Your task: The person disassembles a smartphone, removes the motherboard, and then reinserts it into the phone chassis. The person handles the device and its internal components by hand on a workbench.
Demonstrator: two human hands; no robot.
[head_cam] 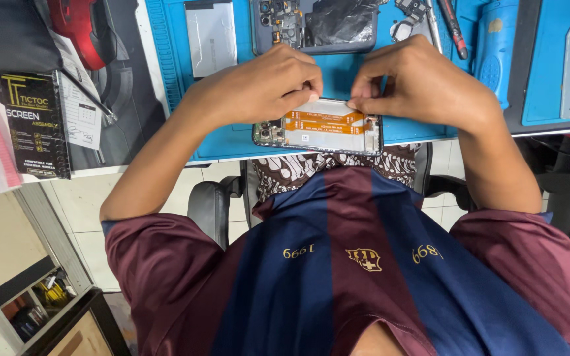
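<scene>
An opened phone [318,135] lies at the near edge of a blue work mat [232,142], its back off, with two orange flex cables [321,120] running across a white inner part. My left hand [258,89] comes in from the left and its fingertips pinch at the phone's far edge. My right hand [423,82] comes in from the right and pinches the same edge beside the right end of the orange cables. The fingertips of the two hands are almost touching. What exactly sits between the fingers is hidden.
Further back on the mat lie a grey flat plate [211,36], a second opened phone [315,26], a red-handled screwdriver [453,26] and a blue tool [494,49]. A black box [34,125] stands at left. Chair armrests [209,204] flank my torso.
</scene>
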